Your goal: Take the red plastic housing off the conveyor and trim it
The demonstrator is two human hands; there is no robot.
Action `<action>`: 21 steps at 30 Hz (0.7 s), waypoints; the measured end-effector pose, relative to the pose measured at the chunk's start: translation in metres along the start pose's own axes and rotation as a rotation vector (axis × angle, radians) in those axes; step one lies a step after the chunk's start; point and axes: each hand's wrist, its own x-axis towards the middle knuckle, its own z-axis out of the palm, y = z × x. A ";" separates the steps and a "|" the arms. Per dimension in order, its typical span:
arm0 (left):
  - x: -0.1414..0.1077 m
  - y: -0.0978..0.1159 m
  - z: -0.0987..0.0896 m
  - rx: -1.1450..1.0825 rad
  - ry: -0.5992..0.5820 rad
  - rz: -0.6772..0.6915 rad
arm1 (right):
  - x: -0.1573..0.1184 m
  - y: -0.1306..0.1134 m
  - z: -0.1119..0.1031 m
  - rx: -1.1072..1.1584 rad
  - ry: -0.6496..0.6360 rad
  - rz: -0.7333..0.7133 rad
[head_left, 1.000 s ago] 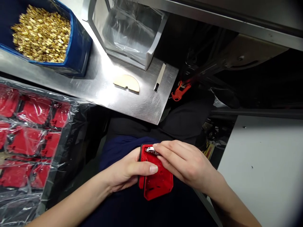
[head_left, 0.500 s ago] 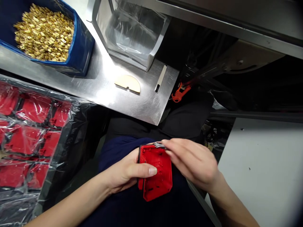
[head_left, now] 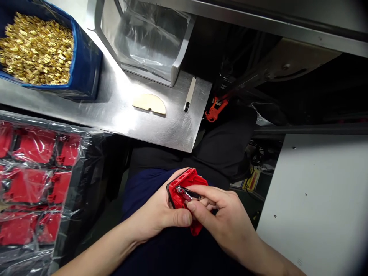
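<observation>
Light glares off a steel bench point(head_left: 161, 132) that bears a blue bin point(head_left: 86, 73) heaped with small gold-coloured pieces point(head_left: 40, 50), a pale half-round piece point(head_left: 150, 103) and a slim white-handled tool point(head_left: 189, 96). Below it, over the person's lap, the left hand point(head_left: 161, 214) is closed round one side of a red casing point(head_left: 188, 174), thumb across its near edge. The right hand point(head_left: 225, 214) pinches a small metal clipper point(head_left: 179, 189) between thumb and fingers, its silver end inside the casing by one corner. Work on this casing looks underway rather than finished, since the clipper is in it; whether anything has been cut or fixed there cannot be told. More red parts point(head_left: 28, 184) lie under clear plastic at the left, apart from the hands; their state is unclear.
</observation>
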 end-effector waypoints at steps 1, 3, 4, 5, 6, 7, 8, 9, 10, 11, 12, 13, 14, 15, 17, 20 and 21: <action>0.000 0.001 0.001 -0.002 0.001 0.002 | 0.000 0.000 0.000 0.015 -0.007 0.013; 0.000 0.002 0.002 -0.008 0.004 0.003 | 0.000 -0.001 0.001 0.035 -0.019 0.035; 0.000 0.002 0.002 -0.009 0.006 0.003 | 0.000 -0.002 0.001 0.045 -0.025 0.046; 0.000 0.002 0.002 -0.013 0.009 0.005 | 0.000 -0.003 0.002 0.059 -0.031 0.056; 0.000 0.002 0.002 -0.016 0.011 0.006 | 0.000 -0.003 0.002 0.073 -0.035 0.065; 0.000 0.002 0.002 -0.019 0.014 0.007 | 0.000 -0.004 0.002 0.088 -0.038 0.074; 0.000 0.002 0.001 -0.022 0.015 0.008 | 0.000 -0.005 0.002 0.100 -0.041 0.080; 0.000 0.001 0.001 -0.026 0.016 0.008 | 0.001 -0.005 0.003 0.106 -0.042 0.085; 0.000 0.001 0.000 -0.028 0.018 0.007 | 0.001 -0.005 0.003 0.108 -0.042 0.088; 0.000 0.001 0.000 -0.029 0.020 0.005 | 0.001 -0.005 0.003 0.105 -0.040 0.092; -0.001 0.001 0.000 -0.027 0.023 0.005 | 0.001 -0.005 0.003 0.099 -0.040 0.096; -0.001 0.001 0.000 -0.028 0.025 0.006 | 0.001 -0.005 0.003 0.093 -0.039 0.100; -0.001 0.001 0.000 -0.029 0.025 0.007 | 0.000 -0.005 0.004 0.088 -0.037 0.107; -0.001 0.001 0.000 -0.034 0.022 0.010 | 0.000 -0.004 0.004 0.086 -0.035 0.114; -0.001 0.001 0.000 -0.044 0.018 0.010 | -0.001 -0.004 0.005 0.085 -0.028 0.126; -0.001 0.000 -0.001 -0.045 0.026 0.007 | -0.001 -0.005 0.004 0.075 -0.036 0.128; -0.001 -0.001 -0.001 -0.042 0.031 0.009 | 0.000 -0.006 0.004 0.067 -0.038 0.128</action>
